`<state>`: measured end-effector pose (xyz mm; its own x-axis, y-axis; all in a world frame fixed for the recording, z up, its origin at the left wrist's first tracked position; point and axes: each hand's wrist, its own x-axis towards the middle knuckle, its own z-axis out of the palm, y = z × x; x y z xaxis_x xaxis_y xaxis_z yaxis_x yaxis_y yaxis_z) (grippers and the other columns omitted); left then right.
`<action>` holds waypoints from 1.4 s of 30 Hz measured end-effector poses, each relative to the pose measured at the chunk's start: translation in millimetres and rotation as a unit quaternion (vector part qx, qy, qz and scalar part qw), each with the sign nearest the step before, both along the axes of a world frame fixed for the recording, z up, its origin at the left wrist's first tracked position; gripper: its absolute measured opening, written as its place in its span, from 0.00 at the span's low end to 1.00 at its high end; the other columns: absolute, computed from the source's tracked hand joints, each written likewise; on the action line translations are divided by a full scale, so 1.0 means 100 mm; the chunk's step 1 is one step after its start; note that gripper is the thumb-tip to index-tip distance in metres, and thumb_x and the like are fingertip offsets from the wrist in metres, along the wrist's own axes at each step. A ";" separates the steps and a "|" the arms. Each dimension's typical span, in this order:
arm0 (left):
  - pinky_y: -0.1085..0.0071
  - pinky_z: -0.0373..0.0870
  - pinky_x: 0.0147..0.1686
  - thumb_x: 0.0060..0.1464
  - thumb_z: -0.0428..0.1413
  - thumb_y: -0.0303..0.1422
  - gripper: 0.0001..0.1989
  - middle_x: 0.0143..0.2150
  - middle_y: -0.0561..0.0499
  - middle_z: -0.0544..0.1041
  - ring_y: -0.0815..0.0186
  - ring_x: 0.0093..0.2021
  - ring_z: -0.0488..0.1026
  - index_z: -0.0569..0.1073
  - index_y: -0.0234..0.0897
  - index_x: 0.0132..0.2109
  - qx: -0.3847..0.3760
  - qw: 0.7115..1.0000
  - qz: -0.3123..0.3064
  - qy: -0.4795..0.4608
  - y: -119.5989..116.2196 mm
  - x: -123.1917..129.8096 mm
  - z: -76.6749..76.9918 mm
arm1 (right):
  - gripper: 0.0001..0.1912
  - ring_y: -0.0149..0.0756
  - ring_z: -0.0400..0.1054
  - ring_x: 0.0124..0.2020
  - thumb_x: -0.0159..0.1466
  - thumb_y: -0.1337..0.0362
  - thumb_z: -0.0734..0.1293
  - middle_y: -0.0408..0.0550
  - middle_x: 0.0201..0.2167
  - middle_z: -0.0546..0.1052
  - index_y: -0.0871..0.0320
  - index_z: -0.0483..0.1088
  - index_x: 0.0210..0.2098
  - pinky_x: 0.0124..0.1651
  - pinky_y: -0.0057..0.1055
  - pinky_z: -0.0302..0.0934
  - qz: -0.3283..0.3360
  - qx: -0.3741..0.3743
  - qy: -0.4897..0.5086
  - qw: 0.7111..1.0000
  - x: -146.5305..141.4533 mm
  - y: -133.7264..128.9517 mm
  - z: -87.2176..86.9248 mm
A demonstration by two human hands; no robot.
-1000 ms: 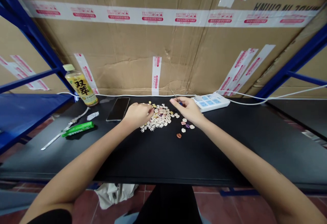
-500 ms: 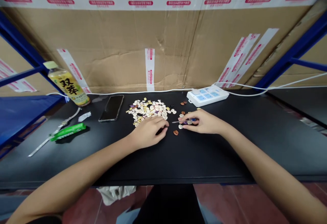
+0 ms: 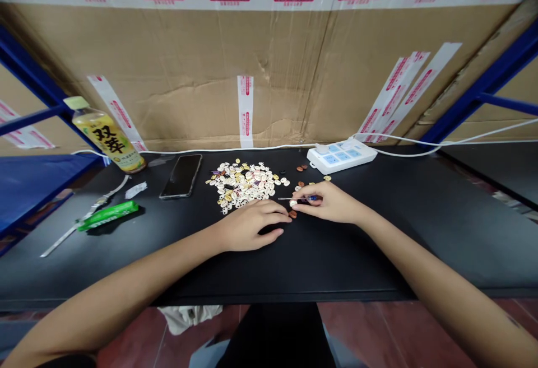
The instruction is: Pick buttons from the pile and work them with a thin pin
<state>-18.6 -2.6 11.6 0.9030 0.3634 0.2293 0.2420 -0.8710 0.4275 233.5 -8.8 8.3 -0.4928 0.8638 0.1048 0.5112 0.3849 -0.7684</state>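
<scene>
My left hand [image 3: 254, 225] rests low over the black table, its thumb and fingers apart. Its fingertips reach a brown oval button-like piece [image 3: 293, 214]; whether they touch it I cannot tell. Between the fingers of my right hand [image 3: 330, 201] is a small screwdriver [image 3: 313, 198] with a blue handle, its thin metal shaft pointing left. A white piece [image 3: 293, 203] lies under that shaft by my right fingertips. Behind my left hand spreads a pile of small oval pieces [image 3: 252, 182], mostly white and yellow with little holes. My right hand hides part of the smaller group beside it.
A white power strip [image 3: 342, 155] with a cable sits at the back right. To the left are a phone [image 3: 181, 176], a drink bottle [image 3: 107, 137], a green wrapped packet [image 3: 108, 215] and a pale strap [image 3: 98, 204]. Cardboard [image 3: 189, 49] stands behind the table.
My left hand has moved right and stretched its fingers toward the brown piece. My right hand has shifted slightly left with the screwdriver. The view has tilted a little.
</scene>
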 end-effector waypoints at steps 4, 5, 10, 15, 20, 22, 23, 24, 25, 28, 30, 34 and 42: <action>0.61 0.64 0.56 0.63 0.49 0.32 0.12 0.50 0.46 0.75 0.63 0.53 0.70 0.73 0.40 0.50 -0.036 0.996 0.048 -0.062 0.00 0.02 -0.03 | 0.16 0.32 0.64 0.30 0.61 0.54 0.68 0.47 0.30 0.76 0.60 0.78 0.40 0.34 0.29 0.60 -0.002 -0.030 0.059 0.998 -0.03 -0.02 0.02; 0.63 0.67 0.53 0.63 0.49 0.32 0.11 0.47 0.46 0.75 0.64 0.49 0.71 0.73 0.38 0.49 -0.057 0.991 0.072 -0.096 0.01 0.03 -0.04 | 0.17 0.31 0.63 0.30 0.61 0.54 0.68 0.47 0.30 0.75 0.60 0.78 0.40 0.33 0.29 0.60 -0.001 -0.033 0.069 0.997 -0.05 -0.03 0.03; 0.69 0.72 0.42 0.59 0.56 0.34 0.12 0.43 0.46 0.74 0.68 0.40 0.72 0.71 0.35 0.49 -0.137 0.961 0.108 -0.213 0.02 0.06 -0.10 | 0.17 0.28 0.59 0.27 0.62 0.54 0.68 0.44 0.27 0.72 0.60 0.78 0.40 0.30 0.27 0.54 0.016 -0.044 0.073 0.996 -0.16 -0.09 0.06; 0.68 0.72 0.43 0.60 0.56 0.33 0.09 0.41 0.46 0.74 0.68 0.40 0.71 0.74 0.35 0.46 -0.061 0.966 0.088 -0.236 0.01 0.05 -0.11 | 0.17 0.31 0.63 0.30 0.62 0.52 0.68 0.47 0.31 0.76 0.60 0.78 0.39 0.33 0.29 0.54 0.006 -0.077 0.116 0.990 -0.26 -0.13 0.04; 0.67 0.74 0.45 0.61 0.53 0.29 0.07 0.41 0.45 0.76 0.66 0.42 0.74 0.73 0.34 0.45 0.159 0.962 0.069 -0.209 0.01 -0.01 -0.10 | 0.16 0.26 0.57 0.25 0.61 0.52 0.69 0.43 0.26 0.72 0.60 0.78 0.39 0.28 0.27 0.50 -0.018 -0.105 0.129 0.986 -0.31 -0.14 0.01; 0.69 0.74 0.44 0.61 0.53 0.29 0.07 0.41 0.45 0.77 0.66 0.42 0.74 0.72 0.34 0.46 0.225 0.952 0.069 -0.193 0.01 -0.03 -0.11 | 0.17 0.25 0.52 0.22 0.61 0.51 0.69 0.41 0.22 0.67 0.60 0.77 0.36 0.25 0.27 0.47 -0.032 -0.120 0.130 0.984 -0.32 -0.15 0.01; 0.69 0.74 0.44 0.61 0.53 0.28 0.07 0.41 0.45 0.77 0.66 0.41 0.74 0.72 0.33 0.45 0.240 0.949 0.072 -0.191 0.01 -0.03 -0.11 | 0.18 0.24 0.50 0.21 0.61 0.50 0.69 0.39 0.20 0.63 0.61 0.77 0.35 0.23 0.27 0.44 -0.040 -0.128 0.132 0.982 -0.33 -0.15 0.01; 0.69 0.74 0.44 0.61 0.53 0.28 0.07 0.41 0.45 0.77 0.67 0.41 0.74 0.72 0.34 0.45 0.245 0.947 0.077 -0.191 0.01 -0.04 -0.10 | 0.19 0.24 0.49 0.20 0.61 0.50 0.68 0.38 0.18 0.60 0.61 0.76 0.35 0.22 0.27 0.43 -0.046 -0.136 0.137 0.980 -0.33 -0.16 0.01; 0.69 0.74 0.43 0.61 0.52 0.29 0.07 0.40 0.46 0.77 0.67 0.41 0.74 0.72 0.34 0.45 0.245 0.948 0.081 -0.188 0.01 -0.04 -0.10 | 0.19 0.24 0.48 0.19 0.61 0.49 0.68 0.37 0.18 0.58 0.61 0.76 0.36 0.21 0.26 0.42 -0.049 -0.143 0.144 0.978 -0.33 -0.16 0.00; 0.68 0.74 0.42 0.62 0.52 0.29 0.07 0.40 0.46 0.77 0.66 0.41 0.74 0.74 0.36 0.44 0.234 0.952 0.075 -0.181 0.03 -0.05 -0.09 | 0.19 0.23 0.48 0.19 0.61 0.50 0.69 0.36 0.18 0.56 0.61 0.75 0.39 0.21 0.26 0.41 -0.041 -0.166 0.167 0.971 -0.34 -0.18 0.00; 0.67 0.74 0.42 0.61 0.53 0.29 0.07 0.40 0.46 0.77 0.66 0.41 0.74 0.75 0.36 0.44 0.207 0.957 0.063 -0.196 0.04 -0.04 -0.09 | 0.18 0.23 0.48 0.19 0.60 0.52 0.70 0.36 0.18 0.56 0.61 0.75 0.40 0.21 0.26 0.40 -0.038 -0.186 0.190 0.963 -0.34 -0.19 -0.01; 0.68 0.75 0.44 0.60 0.55 0.29 0.07 0.41 0.45 0.78 0.67 0.42 0.75 0.77 0.36 0.44 0.085 0.959 0.049 -0.267 0.04 -0.01 -0.09 | 0.17 0.21 0.42 0.18 0.59 0.52 0.71 0.34 0.17 0.53 0.62 0.74 0.37 0.22 0.27 0.36 -0.039 -0.239 0.254 0.936 -0.35 -0.19 -0.01; 0.63 0.76 0.46 0.54 0.61 0.31 0.11 0.44 0.44 0.76 0.66 0.41 0.76 0.78 0.35 0.46 -0.251 0.912 0.060 -0.319 0.05 0.06 -0.08 | 0.16 0.21 0.43 0.18 0.58 0.54 0.72 0.34 0.18 0.56 0.61 0.73 0.35 0.22 0.28 0.36 -0.035 -0.237 0.270 0.933 -0.34 -0.20 0.02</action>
<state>-12.6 2.1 4.1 0.5909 0.6539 0.4725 -0.1156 -0.5110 0.8518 199.8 -29.2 10.2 -0.4195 0.9042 -0.0802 0.0125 -0.0826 -0.9965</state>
